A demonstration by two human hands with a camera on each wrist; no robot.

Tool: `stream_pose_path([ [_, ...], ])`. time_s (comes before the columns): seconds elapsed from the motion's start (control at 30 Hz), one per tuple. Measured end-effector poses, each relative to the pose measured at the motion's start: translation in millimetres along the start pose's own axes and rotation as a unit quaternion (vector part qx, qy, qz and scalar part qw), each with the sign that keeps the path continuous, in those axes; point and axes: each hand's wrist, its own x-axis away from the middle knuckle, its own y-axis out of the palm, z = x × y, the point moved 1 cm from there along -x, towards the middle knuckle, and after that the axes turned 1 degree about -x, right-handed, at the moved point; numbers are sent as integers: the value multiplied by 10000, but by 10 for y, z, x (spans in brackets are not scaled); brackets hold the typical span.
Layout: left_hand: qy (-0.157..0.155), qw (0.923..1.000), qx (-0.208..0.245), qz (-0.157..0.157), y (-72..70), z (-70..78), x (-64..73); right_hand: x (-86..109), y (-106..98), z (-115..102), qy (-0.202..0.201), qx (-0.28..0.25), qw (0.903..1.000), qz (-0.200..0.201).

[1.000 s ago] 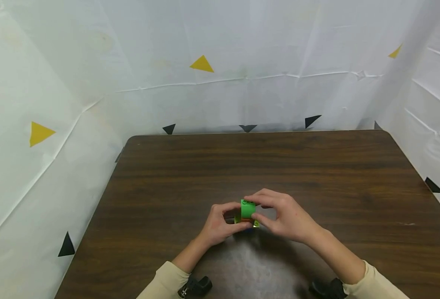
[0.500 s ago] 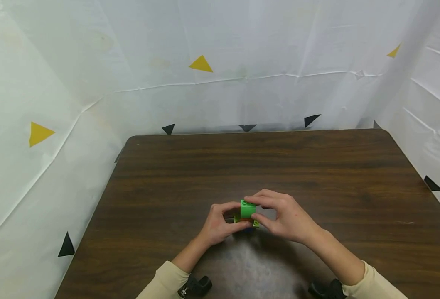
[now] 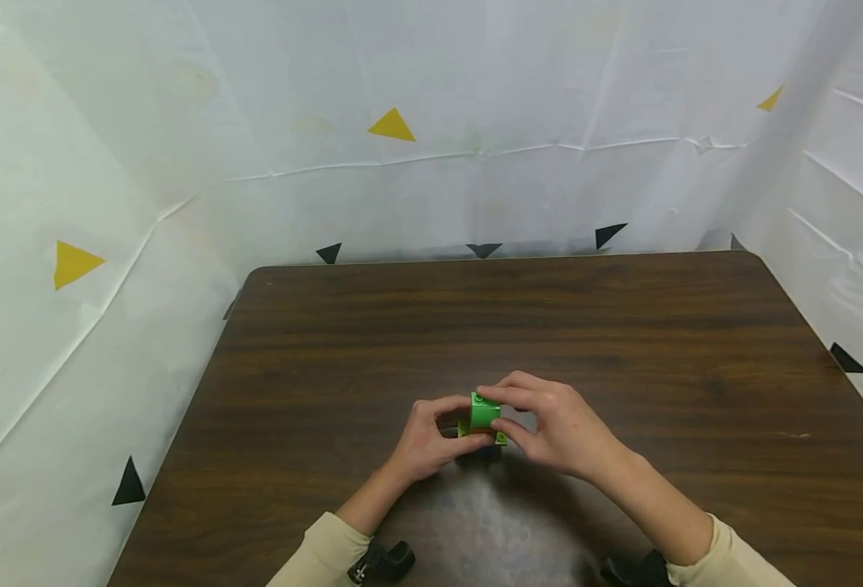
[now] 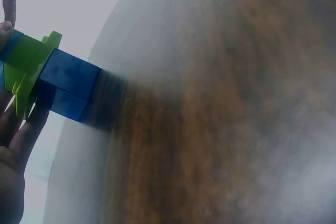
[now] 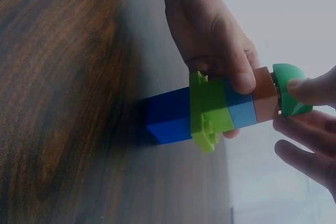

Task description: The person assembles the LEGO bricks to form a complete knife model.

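Observation:
A stack of toy building blocks stands on the table between both hands. In the right wrist view its base is dark blue bricks (image 5: 169,115). Above them come a lime green piece (image 5: 198,114) with side ledges, a light blue brick (image 5: 240,106) and a brown brick (image 5: 265,95). My left hand (image 3: 427,440) grips the stack around the light blue brick, thumb on the near face. At the top, my right hand (image 3: 552,420) pinches a green curved brick (image 3: 485,412) between thumb and fingers. A narrow gap shows between the curved brick and the brown one.
The dark wood-grain table (image 3: 372,326) extends around the hands. White sheeting (image 3: 292,106) with yellow and black triangles rises behind and at both sides. A black wrist device (image 3: 383,562) sits at the left cuff, another (image 3: 636,568) at the right.
The hands and blocks hold almost the same pose; the whole head view has shifted very slightly.

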Motion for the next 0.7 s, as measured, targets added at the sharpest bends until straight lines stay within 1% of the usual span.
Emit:
stream_pose_path([
  [0.2,24,10000,-4,-7,-3,4,-8,-13,-8,-21,90,142,9998,-130],
  [0.37,33,10000,37,-20,-1,5,-6,-16,-3,-37,94,249,9996,-135],
  [0.53,-23,10000,57,-31,2,19,-14,-11,2,-51,76,353,9993,-136],
  [0.63,-39,10000,64,-51,5,-4,-14,-10,2,-60,75,371,9992,-143],
  [0.7,-23,10000,39,-55,12,-65,-11,-12,1,-66,54,383,9991,-163],
])
